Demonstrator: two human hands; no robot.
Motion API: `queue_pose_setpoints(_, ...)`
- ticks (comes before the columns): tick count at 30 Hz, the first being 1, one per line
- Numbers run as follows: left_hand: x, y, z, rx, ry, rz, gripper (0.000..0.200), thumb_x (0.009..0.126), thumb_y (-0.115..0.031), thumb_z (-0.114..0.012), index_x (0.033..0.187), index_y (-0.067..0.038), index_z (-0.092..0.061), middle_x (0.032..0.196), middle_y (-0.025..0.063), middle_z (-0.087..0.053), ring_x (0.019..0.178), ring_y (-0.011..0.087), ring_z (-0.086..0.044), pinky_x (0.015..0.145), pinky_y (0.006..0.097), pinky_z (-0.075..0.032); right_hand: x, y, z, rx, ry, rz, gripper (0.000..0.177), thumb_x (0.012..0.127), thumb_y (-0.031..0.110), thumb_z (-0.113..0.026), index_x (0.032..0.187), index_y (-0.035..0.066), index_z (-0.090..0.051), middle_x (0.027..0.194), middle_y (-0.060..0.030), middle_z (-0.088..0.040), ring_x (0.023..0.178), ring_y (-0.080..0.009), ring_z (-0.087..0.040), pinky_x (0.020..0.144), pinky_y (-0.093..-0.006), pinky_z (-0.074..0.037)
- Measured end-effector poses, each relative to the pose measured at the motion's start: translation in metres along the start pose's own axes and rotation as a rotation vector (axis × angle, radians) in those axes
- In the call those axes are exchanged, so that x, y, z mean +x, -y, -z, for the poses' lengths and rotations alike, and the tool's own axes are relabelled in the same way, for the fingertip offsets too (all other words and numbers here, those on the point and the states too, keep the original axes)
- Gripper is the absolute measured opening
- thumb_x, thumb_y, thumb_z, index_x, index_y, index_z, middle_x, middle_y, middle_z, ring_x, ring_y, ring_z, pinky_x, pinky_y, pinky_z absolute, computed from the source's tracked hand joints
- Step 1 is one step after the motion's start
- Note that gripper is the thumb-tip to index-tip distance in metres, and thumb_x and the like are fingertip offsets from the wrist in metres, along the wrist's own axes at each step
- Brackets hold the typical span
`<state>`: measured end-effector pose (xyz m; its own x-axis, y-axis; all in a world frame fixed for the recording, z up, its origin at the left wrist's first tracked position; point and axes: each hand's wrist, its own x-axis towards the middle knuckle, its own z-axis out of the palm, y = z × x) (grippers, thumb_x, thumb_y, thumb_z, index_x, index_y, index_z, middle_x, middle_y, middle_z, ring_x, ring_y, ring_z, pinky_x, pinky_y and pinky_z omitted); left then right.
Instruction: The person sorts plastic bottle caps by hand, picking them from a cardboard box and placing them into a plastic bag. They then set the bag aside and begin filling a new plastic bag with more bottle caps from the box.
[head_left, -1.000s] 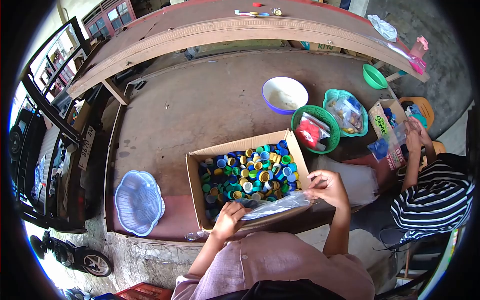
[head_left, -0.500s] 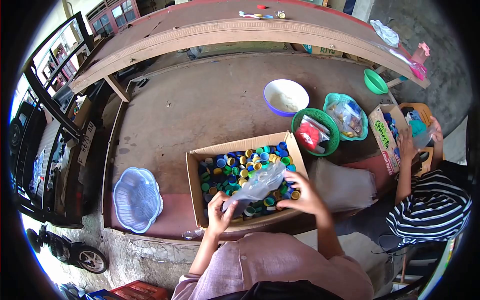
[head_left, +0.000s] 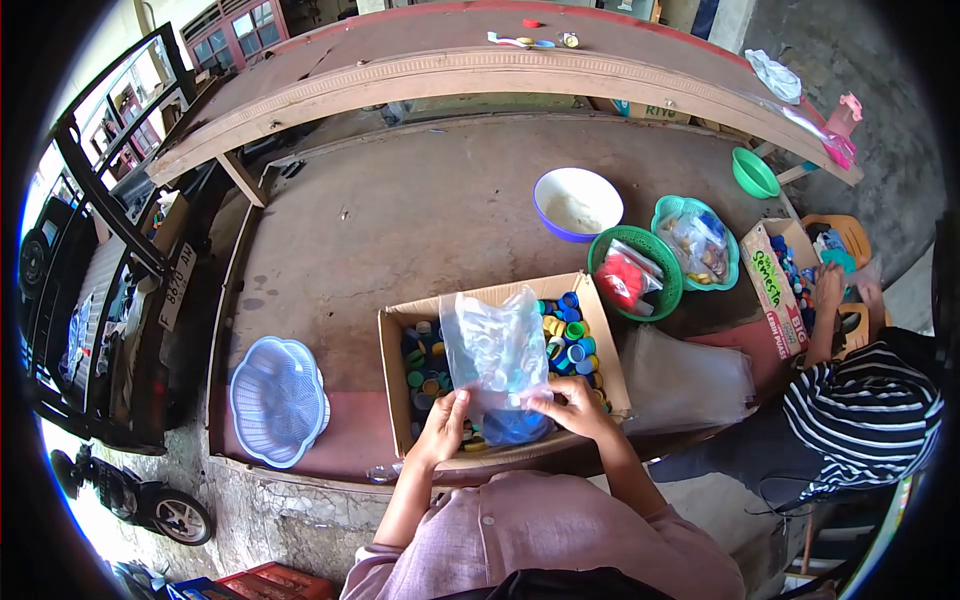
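Observation:
A clear plastic bag (head_left: 495, 340) is spread upright above a cardboard box (head_left: 600, 330) full of blue, green and yellow bottle caps (head_left: 575, 340). My left hand (head_left: 443, 428) pinches the bag's lower left corner between thumb and fingers. At the lower right corner, my right hand (head_left: 575, 408) grips the bag in the same way. Something blue shows just below the bag, between my hands; whether it is inside the plastic cannot be made out. A stack of clear plastic bags (head_left: 685, 380) lies to the right of the box.
A pale blue basket (head_left: 278, 402) stands at left. Behind the box are a white bowl (head_left: 577, 203), a green basket (head_left: 637, 272) and a turquoise basket (head_left: 697, 243) with filled bags. At right, a co-worker in stripes (head_left: 865, 415) reaches over another box (head_left: 775, 285). A raised shelf (head_left: 480, 75) spans the back.
The bag has gone from slanted and bunched to spread upright. My right hand has moved left and closed on its corner. The co-worker's hands have shifted lower over their box.

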<state>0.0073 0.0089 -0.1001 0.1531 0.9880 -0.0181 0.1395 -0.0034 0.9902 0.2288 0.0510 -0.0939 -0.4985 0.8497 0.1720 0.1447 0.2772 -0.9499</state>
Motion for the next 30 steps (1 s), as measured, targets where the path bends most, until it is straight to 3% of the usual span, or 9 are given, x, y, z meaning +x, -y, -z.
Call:
queue_pose_setpoints(2, 0.004, -0.014, -0.001, -0.023, 0.018, 0.044, 0.048, 0.094, -0.035, -0.030, 0.109, 0.004, -0.052, 0.091, 0.0059, -0.059, 0.087, 0.0128, -0.050, 0.080, 0.0270, -0.039, 0.004, -0.003, 0.003, 0.033, -0.086, -0.039, 0.016, 0.085, 0.013, -0.054, 0.088, 0.002, -0.064, 0.077, -0.0067, -0.064, 0.073, -0.0101, -0.060, 0.064, -0.0235, -0.045)
queue_pose_setpoints(5, 0.010, -0.016, -0.002, -0.016, 0.041, -0.020, 0.048, 0.095, -0.034, -0.027, 0.119, 0.002, -0.047, 0.090, 0.0077, -0.063, 0.078, 0.0119, -0.052, 0.073, 0.0251, -0.042, 0.006, -0.008, 0.000, 0.005, -0.144, -0.031, 0.015, 0.086, 0.011, -0.053, 0.091, 0.000, -0.062, 0.071, -0.0025, -0.059, 0.066, -0.0080, -0.054, 0.061, -0.0234, -0.043)
queue_pose_setpoints(7, 0.014, -0.012, -0.002, -0.025, 0.057, 0.024, 0.041, 0.094, -0.029, -0.033, 0.113, 0.002, -0.051, 0.090, 0.0077, -0.063, 0.081, 0.0120, -0.055, 0.075, 0.0251, -0.044, 0.012, 0.006, -0.006, 0.261, -0.261, 0.030, 0.015, 0.084, 0.008, -0.054, 0.094, -0.002, -0.059, 0.073, -0.0031, -0.059, 0.065, -0.0078, -0.051, 0.061, -0.0240, -0.043)
queue_pose_setpoints(9, 0.018, -0.019, -0.006, 0.007, -0.010, -0.214, 0.031, 0.092, -0.021, -0.040, 0.104, 0.002, -0.057, 0.086, 0.0070, -0.063, 0.079, 0.0113, -0.057, 0.072, 0.0248, -0.044, 0.015, 0.022, 0.000, 0.086, -0.242, 0.059, 0.017, 0.083, 0.007, -0.056, 0.097, -0.003, -0.057, 0.083, -0.0066, -0.062, 0.073, -0.0084, -0.055, 0.066, -0.0249, -0.045)
queue_pose_setpoints(11, 0.020, -0.042, -0.005, -0.009, -0.094, -0.174, 0.024, 0.090, -0.013, -0.044, 0.088, 0.003, -0.061, 0.081, 0.0086, -0.062, 0.073, 0.0124, -0.055, 0.068, 0.0251, -0.044, 0.016, 0.013, 0.000, 0.205, -0.258, 0.005, 0.017, 0.084, 0.007, -0.055, 0.097, -0.003, -0.058, 0.081, -0.0057, -0.062, 0.074, -0.0082, -0.055, 0.066, -0.0243, -0.044)
queue_pose_setpoints(18, 0.023, -0.063, -0.007, 0.106, -0.297, -0.545, 0.012, 0.072, 0.000, -0.064, 0.084, 0.001, -0.059, 0.076, 0.0098, -0.059, 0.069, 0.0178, -0.055, 0.062, 0.0258, -0.043, 0.017, 0.057, 0.010, 0.284, -0.382, 0.218, 0.010, 0.079, 0.000, -0.057, 0.089, -0.003, -0.057, 0.087, -0.0082, -0.058, 0.079, -0.0138, -0.057, 0.071, -0.0254, -0.045)
queue_pose_setpoints(23, 0.016, -0.079, -0.002, 0.081, -0.322, -0.670, 0.002, 0.078, 0.003, -0.056, 0.077, 0.003, -0.055, 0.072, 0.0086, -0.054, 0.062, 0.0122, -0.050, 0.058, 0.0227, -0.041, 0.011, 0.083, 0.016, 0.318, -0.283, 0.361, 0.008, 0.077, -0.002, -0.059, 0.085, -0.002, -0.058, 0.082, -0.0087, -0.060, 0.071, -0.0137, -0.058, 0.065, -0.0251, -0.046)
queue_pose_setpoints(26, 0.013, -0.078, 0.004, 0.072, -0.371, -0.733, 0.009, 0.075, 0.004, -0.058, 0.073, 0.000, -0.050, 0.066, 0.0101, -0.057, 0.058, 0.0172, -0.053, 0.056, 0.0259, -0.043, 0.005, 0.094, 0.020, -0.017, -0.481, 0.391, 0.003, 0.078, 0.000, -0.059, 0.076, -0.002, -0.059, 0.064, -0.0058, -0.059, 0.063, -0.0130, -0.058, 0.059, -0.0252, -0.046)
queue_pose_setpoints(30, 0.007, -0.074, 0.013, -0.065, -0.469, -0.697, 0.008, 0.078, 0.004, -0.055, 0.073, 0.001, -0.049, 0.067, 0.0113, -0.056, 0.059, 0.0154, -0.051, 0.056, 0.0246, -0.041, 0.001, 0.087, 0.026, 0.236, -0.560, 0.458, 0.014, 0.078, 0.007, -0.063, 0.085, -0.003, -0.057, 0.075, -0.0095, -0.058, 0.066, -0.0145, -0.059, 0.062, -0.0264, -0.048)
